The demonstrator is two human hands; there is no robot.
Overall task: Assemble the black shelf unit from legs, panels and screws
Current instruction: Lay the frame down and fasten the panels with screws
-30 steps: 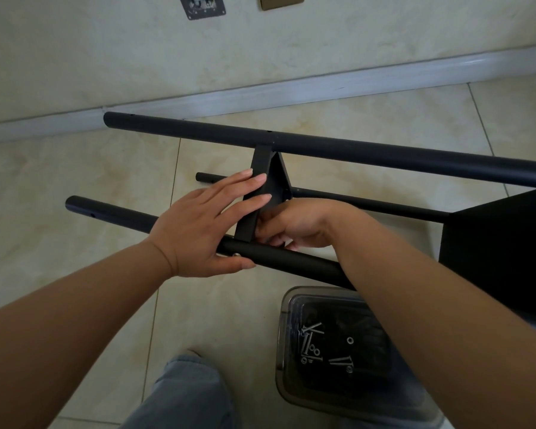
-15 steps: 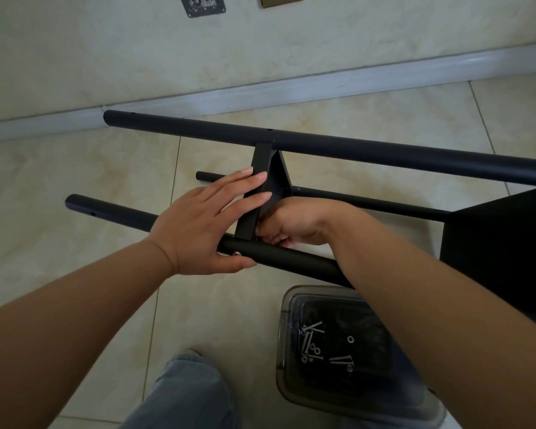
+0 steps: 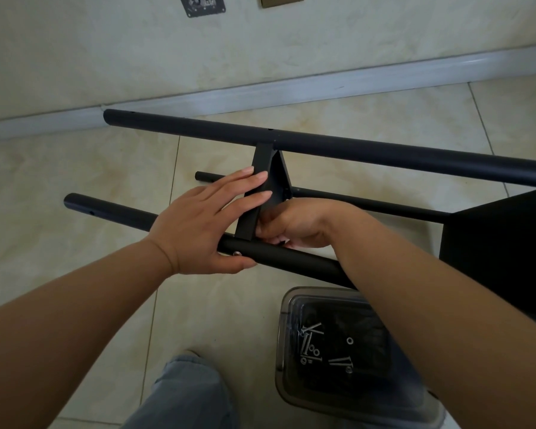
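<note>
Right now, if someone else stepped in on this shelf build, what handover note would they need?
Left hand: fingers straight, pressing the narrow panel, thumb under the near leg.
Right hand: fingers curled behind the panel's lower end; what they hold is hidden.
A screw sits in the near leg at that joint. The panel spans to the far leg.
Spare screws lie in the clear tub.
Left: remaining panels and screws.

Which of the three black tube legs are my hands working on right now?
The nearest leg: your left hand rests against it and your right hand works behind it. The far thick leg and the thin middle leg go untouched.
</note>
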